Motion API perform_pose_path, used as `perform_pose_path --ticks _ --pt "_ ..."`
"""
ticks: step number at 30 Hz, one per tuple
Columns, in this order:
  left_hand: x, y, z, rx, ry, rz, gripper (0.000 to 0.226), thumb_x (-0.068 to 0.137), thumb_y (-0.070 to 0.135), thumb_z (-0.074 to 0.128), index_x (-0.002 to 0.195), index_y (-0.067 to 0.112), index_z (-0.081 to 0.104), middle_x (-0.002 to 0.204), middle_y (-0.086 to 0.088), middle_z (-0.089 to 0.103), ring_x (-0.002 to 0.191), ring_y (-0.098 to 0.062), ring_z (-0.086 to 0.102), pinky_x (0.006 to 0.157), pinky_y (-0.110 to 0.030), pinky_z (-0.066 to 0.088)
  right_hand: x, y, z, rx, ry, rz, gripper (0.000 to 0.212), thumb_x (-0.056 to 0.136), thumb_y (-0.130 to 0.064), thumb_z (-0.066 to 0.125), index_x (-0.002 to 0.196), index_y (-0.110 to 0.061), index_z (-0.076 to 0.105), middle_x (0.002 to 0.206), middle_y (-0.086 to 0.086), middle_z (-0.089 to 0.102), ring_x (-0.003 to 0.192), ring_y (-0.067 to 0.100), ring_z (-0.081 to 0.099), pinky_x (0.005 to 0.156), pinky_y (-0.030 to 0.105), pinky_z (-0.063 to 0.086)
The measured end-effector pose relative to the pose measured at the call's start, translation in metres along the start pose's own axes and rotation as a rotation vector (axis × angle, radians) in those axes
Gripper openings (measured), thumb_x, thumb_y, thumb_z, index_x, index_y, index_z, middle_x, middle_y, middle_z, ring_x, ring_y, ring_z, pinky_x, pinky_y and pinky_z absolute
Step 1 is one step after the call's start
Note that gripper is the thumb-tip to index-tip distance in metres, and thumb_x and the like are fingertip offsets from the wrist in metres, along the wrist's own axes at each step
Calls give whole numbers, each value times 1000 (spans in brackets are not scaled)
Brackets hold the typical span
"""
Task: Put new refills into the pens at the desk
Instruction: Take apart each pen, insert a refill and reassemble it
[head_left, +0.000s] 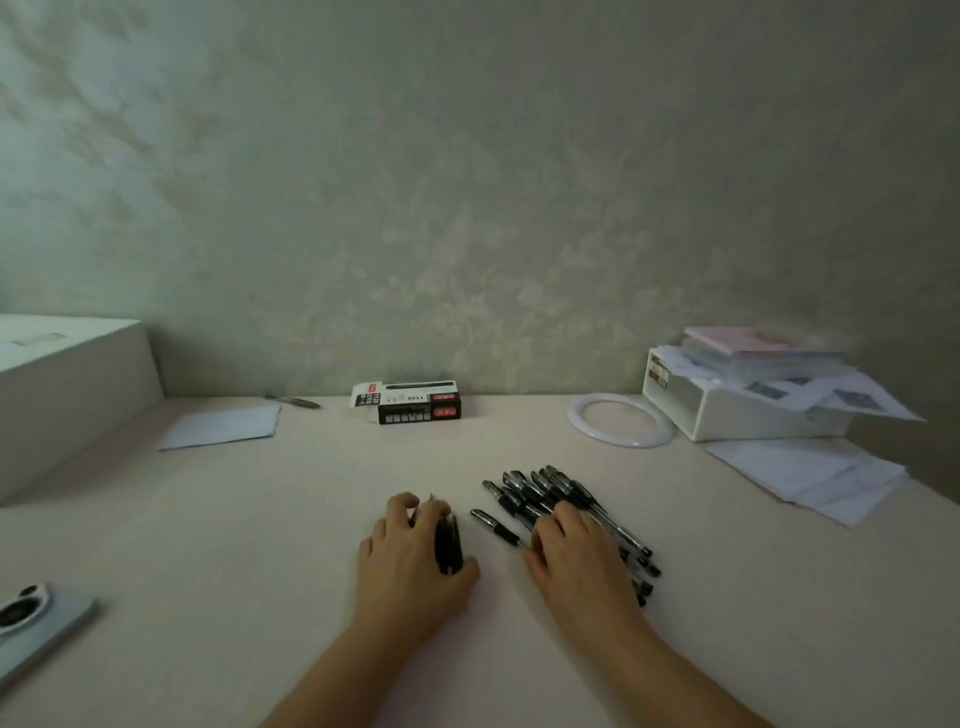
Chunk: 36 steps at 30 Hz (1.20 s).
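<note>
Several black gel pens (550, 493) lie side by side on the pale desk (260, 519), tips pointing to the far left. My right hand (576, 551) rests flat on the near part of this row, and one pen (496, 527) sits apart at its left side. My left hand (410, 556) is curled around a bundle of black refills (449, 543) on the desk. A black, white and red refill box (415, 402) stands open near the wall.
A pale sheet (223, 426) and a lone pen (293, 400) lie at the back left beside a white box (67, 384). A white ring (621, 418), a storage box (727, 410) under papers and loose sheets (810, 473) fill the right. A phone (36, 631) lies front left.
</note>
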<state>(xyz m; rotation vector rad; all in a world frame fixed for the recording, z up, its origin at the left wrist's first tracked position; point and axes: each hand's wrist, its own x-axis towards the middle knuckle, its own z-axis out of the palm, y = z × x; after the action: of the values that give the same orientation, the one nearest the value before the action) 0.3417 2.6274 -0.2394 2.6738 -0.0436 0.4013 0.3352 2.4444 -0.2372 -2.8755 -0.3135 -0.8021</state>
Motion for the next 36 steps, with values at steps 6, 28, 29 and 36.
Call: perform_pose_path --ticks 6,28,29,36 --pt "13 -20 -10 62 -10 17 47 79 45 51 125 40 44 134 7 35 114 -17 50 92 -31 39 8 -11 -9 -39 -35 14 26 70 -33 85 73 -21 62 75 -4 61 63 14 59 53 27 48" --pt "75 -15 -3 -63 244 119 35 91 50 46 115 28 58 115 8 54 104 -13 54 88 -33 43 74 -30 38 1422 -167 480 13 96 -12 59 101 -18 70 79 6 73 68 11 70 61 16 53" --pt "74 -9 -6 -177 251 163 34 91 50 45 111 26 60 109 10 58 99 -10 56 86 -32 45 72 -31 35 1441 -198 457 13 95 -14 60 99 -19 71 80 6 74 72 13 71 63 17 54" --pt "60 13 -14 -745 241 241 14 98 27 45 95 23 58 78 9 63 73 -6 62 60 -18 50 67 -43 32 1352 -278 217 13 90 -18 66 93 -28 74 90 -5 76 83 7 71 75 23 56"
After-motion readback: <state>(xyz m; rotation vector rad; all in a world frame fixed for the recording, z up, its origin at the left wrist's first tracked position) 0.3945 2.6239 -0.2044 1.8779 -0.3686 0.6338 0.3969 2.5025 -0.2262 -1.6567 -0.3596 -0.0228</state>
